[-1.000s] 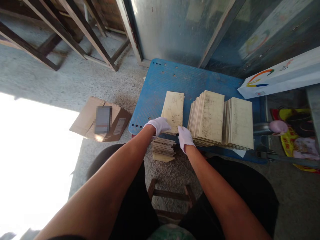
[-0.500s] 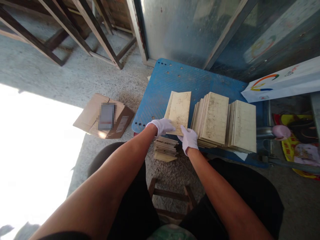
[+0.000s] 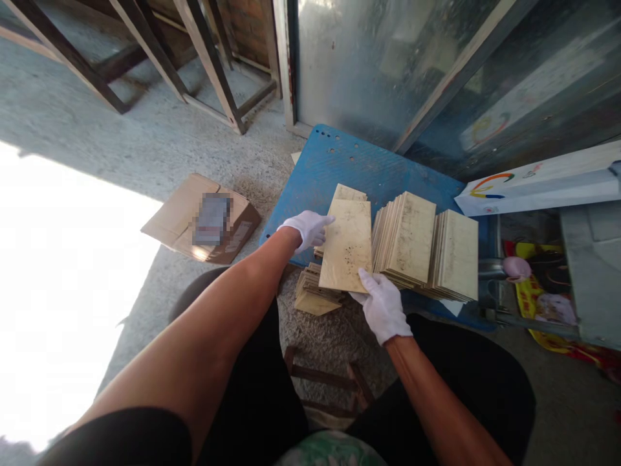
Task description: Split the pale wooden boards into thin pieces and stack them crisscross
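Observation:
My right hand (image 3: 383, 304), in a white glove, grips the near edge of a thin pale wooden board (image 3: 347, 244) and holds it lifted above a low pile. My left hand (image 3: 307, 228), also gloved, has its fingers stretched out beside the board's left edge, over the low pile of boards (image 3: 345, 193) on the blue platform (image 3: 330, 162). Two taller stacks of like boards (image 3: 412, 238) (image 3: 458, 254) stand to the right on the platform. A small stack of boards (image 3: 313, 292) sits on the floor at the platform's near edge.
A flattened cardboard box (image 3: 201, 217) lies on the concrete floor to the left. Wooden frames (image 3: 204, 58) lean at the back left. A metal door (image 3: 369, 58) rises behind the platform. A white printed box (image 3: 538, 184) and colourful clutter sit right. A stool (image 3: 330, 382) is between my legs.
My right hand has pulled the top board off the low pile and drawn it toward me. My left hand let go and now hovers open beside it.

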The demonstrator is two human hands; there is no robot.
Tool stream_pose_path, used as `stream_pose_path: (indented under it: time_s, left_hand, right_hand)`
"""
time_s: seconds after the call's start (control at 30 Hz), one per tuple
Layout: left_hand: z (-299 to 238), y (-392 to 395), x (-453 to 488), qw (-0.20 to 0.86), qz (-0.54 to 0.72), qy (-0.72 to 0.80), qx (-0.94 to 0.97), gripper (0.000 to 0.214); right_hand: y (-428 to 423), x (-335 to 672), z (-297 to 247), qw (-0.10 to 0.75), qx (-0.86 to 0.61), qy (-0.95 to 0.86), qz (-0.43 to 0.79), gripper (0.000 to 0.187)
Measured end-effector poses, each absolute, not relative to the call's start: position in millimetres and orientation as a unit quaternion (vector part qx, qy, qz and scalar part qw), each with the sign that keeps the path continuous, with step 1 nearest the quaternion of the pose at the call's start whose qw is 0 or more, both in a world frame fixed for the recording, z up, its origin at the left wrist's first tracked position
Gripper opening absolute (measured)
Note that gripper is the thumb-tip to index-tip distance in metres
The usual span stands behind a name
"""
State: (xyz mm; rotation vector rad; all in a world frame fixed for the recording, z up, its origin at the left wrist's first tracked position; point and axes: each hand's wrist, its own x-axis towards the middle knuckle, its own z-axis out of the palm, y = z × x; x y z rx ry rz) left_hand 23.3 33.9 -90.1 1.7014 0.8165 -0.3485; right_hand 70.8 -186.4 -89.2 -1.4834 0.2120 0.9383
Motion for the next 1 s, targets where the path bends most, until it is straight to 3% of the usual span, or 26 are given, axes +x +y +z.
stream_pose_path:
  time_s: [0.2,0.33,0.43,0.53,0.6,0.8,1.0]
  left_hand:
    - [-70,28,7,0.726,-0.078,0.350,0.587,0.038]
    - [-53,21,1,0.773,-0.042,0.323,0.544,0.032]
    - [-36,10,-4,0.766,-0.027,0.305,0.566,0.025]
    - [-19,-4,-10,0.744,-0.031,0.263,0.613,0.023]
    - [-12,-13,-13,0.740,-0.033,0.223,0.634,0.024]
    - [-14,-31,-15,0.707,-0.029,0.143,0.692,0.020]
    - [-23,-40,-13,0.673,-0.033,0.100,0.732,0.016]
  right_hand:
    - [-219,25,-79,0.627,-0.652,0.057,0.423,0.042]
    - [-242,22,-84,0.569,-0.682,-0.005,0.460,0.039]
    - [-252,40,-74,0.498,-0.719,-0.070,0.480,0.036]
    - [-252,66,-48,0.473,-0.768,-0.092,0.423,0.050]
    - [-249,81,-31,0.472,-0.797,-0.101,0.363,0.055]
    - [-248,99,-8,0.523,-0.773,-0.114,0.341,0.034]
    - [-255,97,-11,0.526,-0.783,-0.063,0.327,0.044]
